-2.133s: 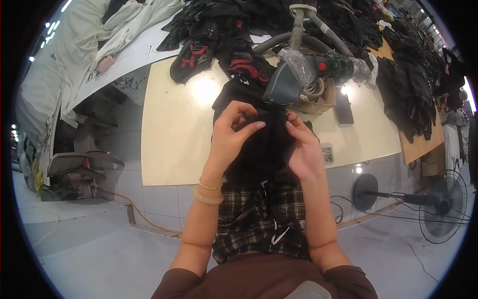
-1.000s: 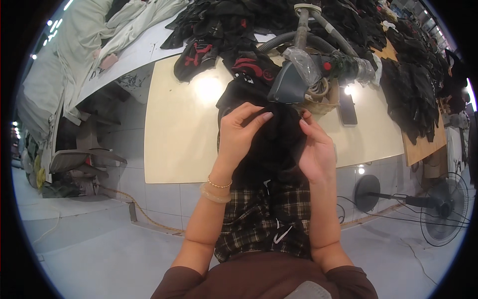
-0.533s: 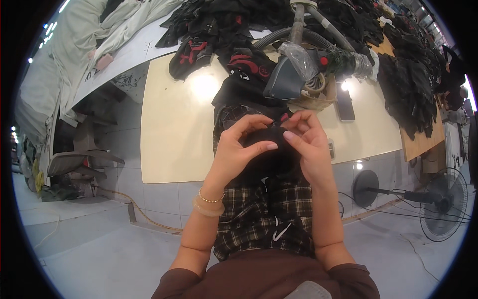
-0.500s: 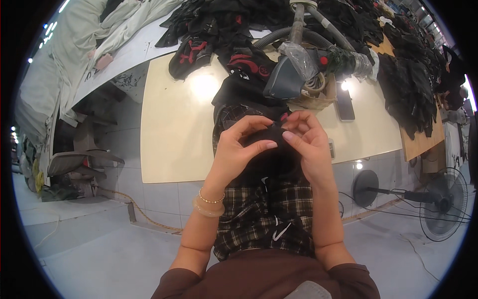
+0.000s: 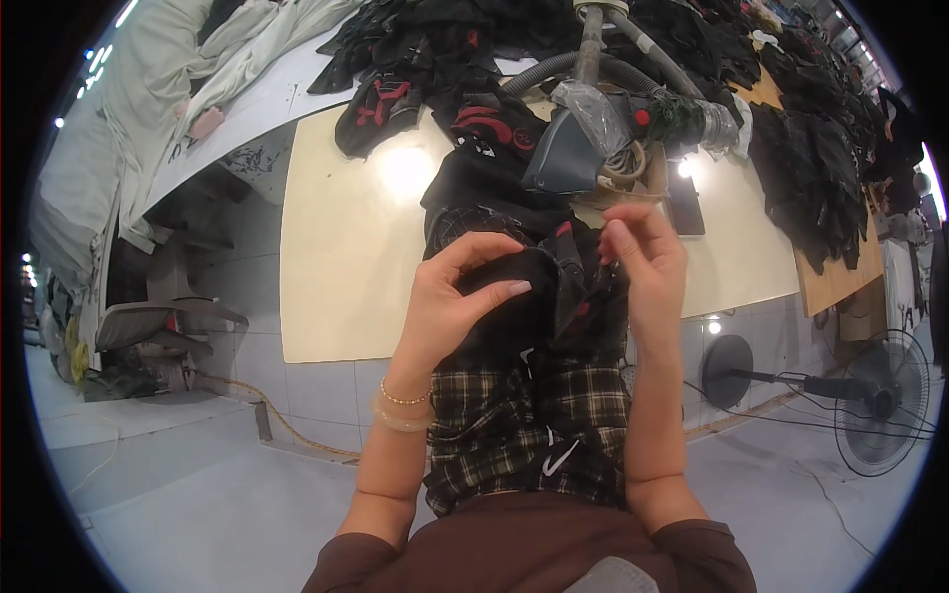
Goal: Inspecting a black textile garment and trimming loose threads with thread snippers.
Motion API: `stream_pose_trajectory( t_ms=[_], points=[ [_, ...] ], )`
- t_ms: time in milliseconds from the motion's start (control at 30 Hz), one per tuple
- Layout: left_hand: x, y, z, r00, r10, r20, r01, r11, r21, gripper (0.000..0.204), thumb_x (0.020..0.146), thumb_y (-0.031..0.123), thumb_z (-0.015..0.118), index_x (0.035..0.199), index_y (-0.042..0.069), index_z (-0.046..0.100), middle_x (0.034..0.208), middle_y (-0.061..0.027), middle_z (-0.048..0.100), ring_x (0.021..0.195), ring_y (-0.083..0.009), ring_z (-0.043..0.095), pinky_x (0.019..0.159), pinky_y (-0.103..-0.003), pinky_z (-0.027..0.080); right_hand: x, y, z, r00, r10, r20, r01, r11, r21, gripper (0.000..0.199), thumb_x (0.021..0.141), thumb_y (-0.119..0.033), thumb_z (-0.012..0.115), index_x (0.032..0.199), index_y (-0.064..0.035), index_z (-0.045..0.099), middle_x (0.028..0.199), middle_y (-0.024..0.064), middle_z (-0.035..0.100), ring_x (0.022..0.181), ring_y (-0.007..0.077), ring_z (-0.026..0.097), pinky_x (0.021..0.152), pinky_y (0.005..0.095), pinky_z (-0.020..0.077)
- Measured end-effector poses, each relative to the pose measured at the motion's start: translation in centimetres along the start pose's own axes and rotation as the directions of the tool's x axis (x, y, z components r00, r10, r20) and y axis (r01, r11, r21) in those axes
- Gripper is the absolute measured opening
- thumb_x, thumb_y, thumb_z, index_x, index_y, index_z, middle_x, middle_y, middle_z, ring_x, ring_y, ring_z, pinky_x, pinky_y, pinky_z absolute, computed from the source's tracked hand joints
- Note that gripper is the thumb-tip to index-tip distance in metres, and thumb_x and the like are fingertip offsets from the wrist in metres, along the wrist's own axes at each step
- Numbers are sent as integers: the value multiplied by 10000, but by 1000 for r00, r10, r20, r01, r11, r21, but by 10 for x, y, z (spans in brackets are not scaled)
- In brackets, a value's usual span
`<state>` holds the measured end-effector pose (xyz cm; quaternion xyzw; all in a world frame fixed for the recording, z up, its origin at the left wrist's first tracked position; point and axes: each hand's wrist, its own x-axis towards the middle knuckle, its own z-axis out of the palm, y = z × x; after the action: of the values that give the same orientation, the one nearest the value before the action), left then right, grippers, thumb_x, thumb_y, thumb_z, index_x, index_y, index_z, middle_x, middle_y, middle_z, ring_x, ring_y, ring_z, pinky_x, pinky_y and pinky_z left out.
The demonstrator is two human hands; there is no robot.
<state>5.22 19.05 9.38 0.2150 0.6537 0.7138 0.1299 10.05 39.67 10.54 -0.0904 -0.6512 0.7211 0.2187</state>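
Note:
A black garment (image 5: 539,296) with small red patches drapes from the table edge onto my lap. My left hand (image 5: 460,292), with bracelets at the wrist, grips a fold of it, fingers above and thumb below. Just to the right, my right hand (image 5: 647,257) is raised off the cloth. Its thumb and fingertips are drawn together in a pinch; whatever may be between them is too small to make out. Plaid shorts (image 5: 484,425) cover my legs beneath the garment.
Ahead on the cream table (image 5: 336,257) stands a dark machine head (image 5: 568,153) with hoses, beside a phone (image 5: 684,198). Heaps of black garments (image 5: 820,178) lie at the back and right. White cloth (image 5: 158,99) hangs far left. A fan (image 5: 883,403) stands right.
My right hand has moved away to the right and off the garment. My left hand has shifted slightly left, and more of the garment's red-edged fold shows between the hands.

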Motion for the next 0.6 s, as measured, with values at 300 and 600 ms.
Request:
stream_pose_trajectory(
  t_ms=[300,600],
  points=[
    [2,0,1,1000,-11,-23,12,1000,26,260,787,-57,723,1037,-46,651,979,-54,675,899,-101,626,825,-223,502,-17,7,18,991,-91,101,122,929,-351,67,823,-14,697,855,26,654,753,48,605,663,115,525,601,235,405],
    [-1,2,3,996,-90,11,89,992,95,170,805,-19,720,974,-27,695,899,-33,690,829,-78,623,760,-200,492,-18,9,21,1000,-16,-8,12,928,-372,145,930,-91,615,832,11,585,634,18,521,516,61,391,489,211,328]
  ],
)
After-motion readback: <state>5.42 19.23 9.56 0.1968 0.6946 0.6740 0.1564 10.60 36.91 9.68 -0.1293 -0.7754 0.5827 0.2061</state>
